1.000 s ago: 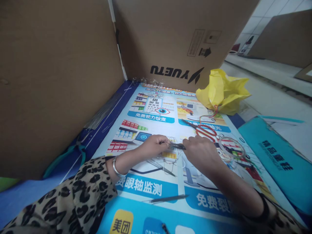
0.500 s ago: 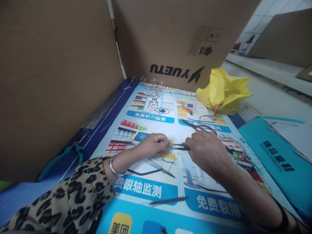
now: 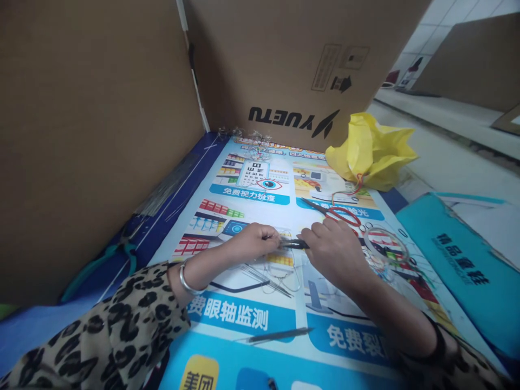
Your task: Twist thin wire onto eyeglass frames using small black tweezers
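Observation:
My left hand (image 3: 255, 241) is closed in a pinch on a piece of thin wire near the middle of the printed sheet. My right hand (image 3: 335, 252) is wrapped round pliers whose dark jaws (image 3: 298, 244) point left. Those jaws are together at the wire by my left fingertips; the handles are hidden in my palm. A loose curve of thin wire (image 3: 299, 279) hangs below. Under my hands lie several straight wires (image 3: 266, 280), with another thin dark bundle (image 3: 280, 335) nearer me. Scissors with red handles (image 3: 344, 216) rest just beyond my right hand.
Cardboard panels (image 3: 292, 65) stand at the left and back. A yellow wrapping (image 3: 371, 151) sits at the back right, a turquoise box (image 3: 447, 265) at the right. Teal-handled pliers (image 3: 101, 260) lie left. Twisted wire pieces (image 3: 260, 140) stand far back; a wire coil (image 3: 406, 249) lies right.
The pliers' jaws have closed together and my right hand has moved slightly left, toward my left hand. My left hand stays almost in place.

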`<state>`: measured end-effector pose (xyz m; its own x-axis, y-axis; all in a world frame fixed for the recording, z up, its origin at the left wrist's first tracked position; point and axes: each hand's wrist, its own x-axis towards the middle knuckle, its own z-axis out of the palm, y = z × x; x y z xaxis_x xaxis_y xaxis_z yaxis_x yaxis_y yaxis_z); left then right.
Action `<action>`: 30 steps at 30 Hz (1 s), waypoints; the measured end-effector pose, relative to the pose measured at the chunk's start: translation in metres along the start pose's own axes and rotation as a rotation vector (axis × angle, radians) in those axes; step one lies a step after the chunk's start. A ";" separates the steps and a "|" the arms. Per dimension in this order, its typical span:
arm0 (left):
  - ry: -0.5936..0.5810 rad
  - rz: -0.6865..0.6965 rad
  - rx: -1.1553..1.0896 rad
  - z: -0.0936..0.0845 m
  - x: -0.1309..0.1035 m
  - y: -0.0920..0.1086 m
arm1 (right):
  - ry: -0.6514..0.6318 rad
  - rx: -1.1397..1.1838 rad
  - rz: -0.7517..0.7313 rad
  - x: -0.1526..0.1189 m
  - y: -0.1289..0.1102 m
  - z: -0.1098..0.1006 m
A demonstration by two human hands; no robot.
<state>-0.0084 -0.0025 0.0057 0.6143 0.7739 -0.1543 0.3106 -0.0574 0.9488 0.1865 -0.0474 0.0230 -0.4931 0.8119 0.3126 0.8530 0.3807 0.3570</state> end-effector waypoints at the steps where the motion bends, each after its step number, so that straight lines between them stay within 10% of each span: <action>1: -0.010 0.001 -0.007 0.000 0.000 0.000 | 0.019 -0.002 -0.005 0.000 0.000 0.002; 30: -0.268 -0.103 -0.248 -0.008 -0.001 0.006 | 0.120 0.128 -0.077 -0.003 0.000 0.027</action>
<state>-0.0129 0.0019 0.0134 0.7675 0.5729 -0.2875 0.2152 0.1921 0.9575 0.1926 -0.0378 -0.0019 -0.5685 0.7221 0.3941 0.8227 0.4994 0.2716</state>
